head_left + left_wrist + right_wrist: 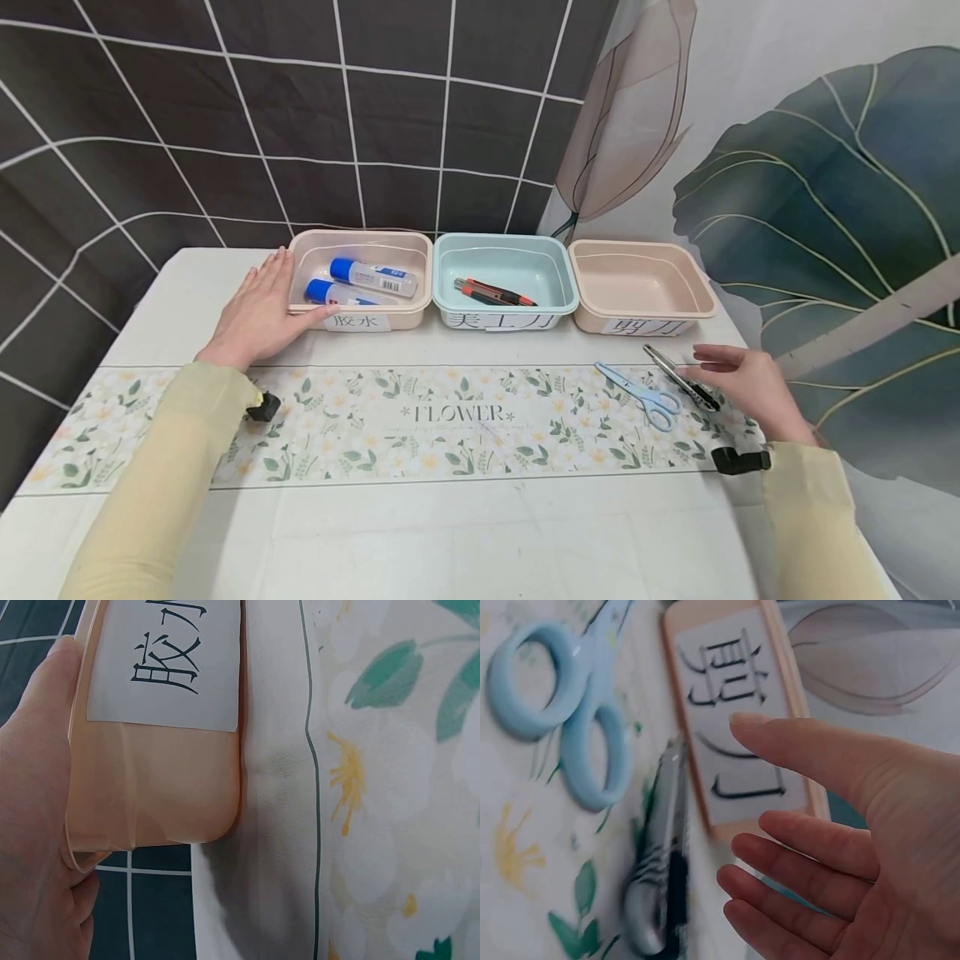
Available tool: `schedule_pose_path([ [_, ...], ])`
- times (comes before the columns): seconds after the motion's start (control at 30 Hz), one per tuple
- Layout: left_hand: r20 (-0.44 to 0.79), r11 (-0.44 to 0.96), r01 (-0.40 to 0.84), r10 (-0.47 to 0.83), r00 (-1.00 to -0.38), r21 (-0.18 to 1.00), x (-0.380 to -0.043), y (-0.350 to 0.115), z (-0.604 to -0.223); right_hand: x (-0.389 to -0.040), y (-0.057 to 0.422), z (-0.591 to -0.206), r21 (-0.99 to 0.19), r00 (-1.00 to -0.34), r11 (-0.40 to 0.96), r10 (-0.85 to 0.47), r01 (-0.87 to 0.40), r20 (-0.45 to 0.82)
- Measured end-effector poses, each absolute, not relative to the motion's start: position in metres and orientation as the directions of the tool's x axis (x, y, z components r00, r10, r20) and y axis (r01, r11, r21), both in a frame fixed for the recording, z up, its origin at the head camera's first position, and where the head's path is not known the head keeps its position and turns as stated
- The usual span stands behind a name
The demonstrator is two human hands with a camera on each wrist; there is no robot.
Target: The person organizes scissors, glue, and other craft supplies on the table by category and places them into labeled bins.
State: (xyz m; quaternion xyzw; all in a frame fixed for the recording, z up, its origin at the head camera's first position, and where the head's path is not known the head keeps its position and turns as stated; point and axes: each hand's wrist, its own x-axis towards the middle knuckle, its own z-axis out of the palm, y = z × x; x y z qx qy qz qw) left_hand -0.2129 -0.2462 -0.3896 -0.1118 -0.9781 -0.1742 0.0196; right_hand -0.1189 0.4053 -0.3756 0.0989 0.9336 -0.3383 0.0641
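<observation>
My left hand [258,308] rests against the left end of the left beige bin [420,312], its thumb along the front rim. In the left wrist view the thumb and part of the fingers touch that bin's edge. Two clear glue bottles with blue caps [375,277] lie inside it. Over at the right, my right hand [750,383] hovers beside a silver and black utility knife [681,377], fingers apart and holding nothing. In the right wrist view the knife [660,862] lies just beyond the fingertips. Light blue scissors [637,395] lie left of the knife.
A light blue bin [562,300] in the middle holds red and black utility knives [495,292]. Right of it stands another beige bin [645,283] with nothing in it. All three bins carry white front labels. A floral runner [465,450] crosses the white table.
</observation>
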Motion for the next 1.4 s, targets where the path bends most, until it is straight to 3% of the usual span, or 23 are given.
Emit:
schedule_pose_path([
  [0.37, 0.074, 0.916, 0.222, 0.21, -0.975, 0.334, -0.213, -0.246, -0.39, -0.119, 0.413, -0.393, -0.55, -0.959, 0.791, 0.162, 0.268, -0.234],
  [1.4, 0.076, 0.917, 0.222, 0.209, -0.975, 0.331, -0.214, -0.247, -0.391, -0.119, 0.408, -0.402, -0.495, -0.981, 0.848, 0.144, 0.188, -0.127],
])
